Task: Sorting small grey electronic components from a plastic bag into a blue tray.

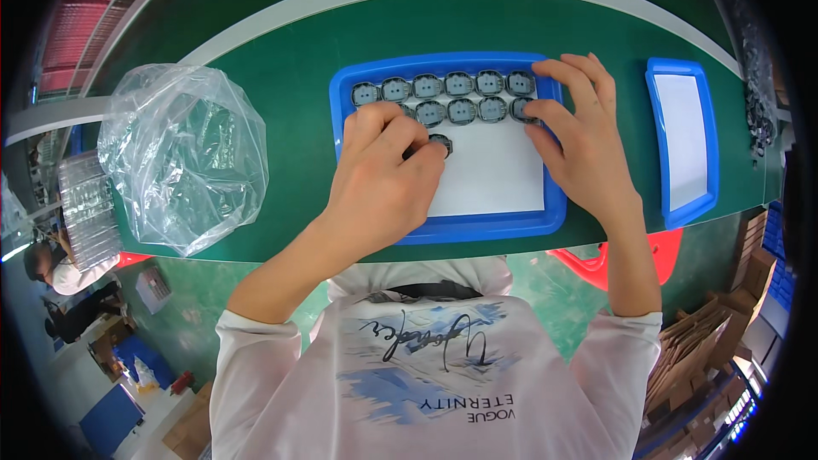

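A blue tray [558, 204] lined with white holds two rows of small grey, black-rimmed moulded parts along its far side. Over the tray's left half, my left hand [383, 170] is closed, with a small grey part [441, 145] at its fingertips, just below the second row. My fingers hide the left end of that row. At the right end, my right hand [588, 132] has its index finger and thumb at the edge of the last grey part [520, 109] in the second row. Its other fingers reach out over the tray's right rim.
A clear plastic bag [183, 162] lies on the green table [298, 43] at the left. A second blue tray with a white lining [688, 140] lies at the right. Beyond the table's near edge are a red stool [665, 251] and cardboard [694, 349]. Another person [77, 273] sits far left.
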Demonstrator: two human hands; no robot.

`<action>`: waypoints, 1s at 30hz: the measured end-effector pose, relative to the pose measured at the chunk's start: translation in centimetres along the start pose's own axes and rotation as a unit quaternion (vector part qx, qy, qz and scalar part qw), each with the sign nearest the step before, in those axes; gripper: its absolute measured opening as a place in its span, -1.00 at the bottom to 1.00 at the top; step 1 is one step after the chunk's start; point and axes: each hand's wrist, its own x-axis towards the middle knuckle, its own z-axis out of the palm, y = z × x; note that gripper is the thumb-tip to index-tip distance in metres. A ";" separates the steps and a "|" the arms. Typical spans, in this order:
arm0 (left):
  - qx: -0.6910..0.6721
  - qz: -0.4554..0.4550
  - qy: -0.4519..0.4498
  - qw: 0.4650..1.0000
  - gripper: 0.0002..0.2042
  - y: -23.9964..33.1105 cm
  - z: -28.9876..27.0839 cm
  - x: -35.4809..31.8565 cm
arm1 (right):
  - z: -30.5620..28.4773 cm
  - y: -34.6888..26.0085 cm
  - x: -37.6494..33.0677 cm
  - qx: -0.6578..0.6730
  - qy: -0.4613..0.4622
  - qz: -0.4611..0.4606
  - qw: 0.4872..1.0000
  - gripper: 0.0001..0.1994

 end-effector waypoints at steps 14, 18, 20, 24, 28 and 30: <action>-0.006 -0.050 -0.006 0.999 -0.81 -0.3 -3.7 1.5 | -1.4 -0.1 -3.7 0.101 0.087 0.154 0.979 -0.70; 0.193 -0.198 0.200 0.940 -0.71 -6.5 -12.8 -5.3 | -0.4 -0.2 -6.2 0.107 0.136 0.240 0.955 -0.72; 0.414 -0.296 0.262 0.820 -0.65 -8.5 -19.6 -9.6 | 0.1 -0.4 -7.3 0.088 0.149 0.257 0.951 -0.77; 0.361 -0.407 0.066 0.836 -0.40 -12.6 -22.2 -18.2 | 0.3 0.5 -9.0 0.196 0.199 0.284 0.917 -0.84; 0.356 -0.496 0.022 0.792 -0.23 -14.7 -13.4 -20.5 | 2.6 5.3 -13.0 0.149 0.189 0.231 0.943 -0.82; 0.333 -0.536 0.064 0.774 -0.28 -13.2 -12.9 -18.2 | 0.0 0.5 -10.1 0.076 0.243 0.186 0.949 -0.86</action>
